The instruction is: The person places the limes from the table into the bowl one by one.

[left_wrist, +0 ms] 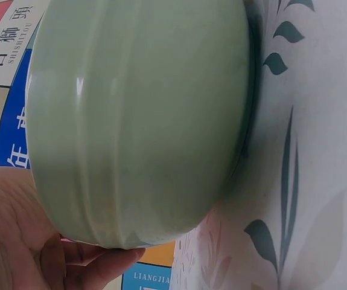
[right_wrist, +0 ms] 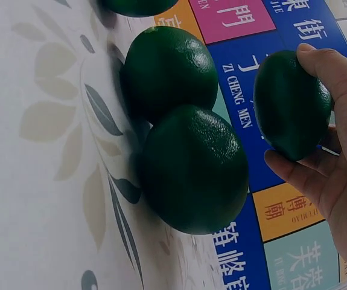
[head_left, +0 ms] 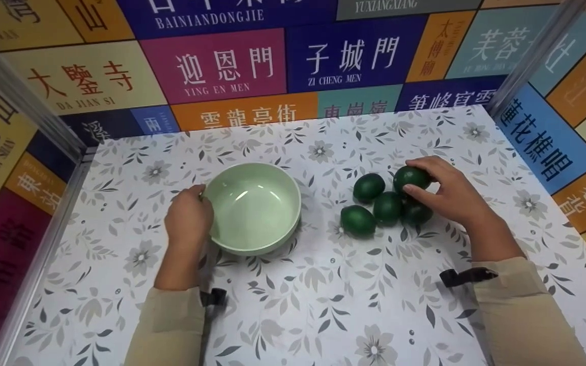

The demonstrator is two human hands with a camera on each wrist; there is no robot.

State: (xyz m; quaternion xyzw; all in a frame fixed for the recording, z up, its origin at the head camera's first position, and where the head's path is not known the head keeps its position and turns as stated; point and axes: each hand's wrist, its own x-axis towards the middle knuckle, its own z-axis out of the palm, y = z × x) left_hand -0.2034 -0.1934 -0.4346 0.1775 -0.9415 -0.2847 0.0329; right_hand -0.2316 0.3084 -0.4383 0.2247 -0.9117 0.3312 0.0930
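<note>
My left hand (head_left: pixel 189 216) grips the left side of a pale green bowl (head_left: pixel 255 208), which stands upright on the table with nothing in it. In the left wrist view, fingers (left_wrist: pixel 110 266) curl against the outer wall of the bowl (left_wrist: pixel 143 121). On the right, my right hand (head_left: pixel 450 190) pinches a dark green lime (head_left: pixel 411 179) between thumb and fingertips. The right wrist view has this lime (right_wrist: pixel 292 106) raised off the tabletop. More limes (head_left: pixel 387 208) lie in a cluster just left of and below that hand, one partly hidden under the held lime.
A white tablecloth (head_left: pixel 303 315) with grey leaves and flowers covers the table. Behind it rises a wall of coloured panels (head_left: pixel 216 66) with lettering, and metal posts (head_left: pixel 49 107) stand at the corners. The limes lie to the right of the bowl.
</note>
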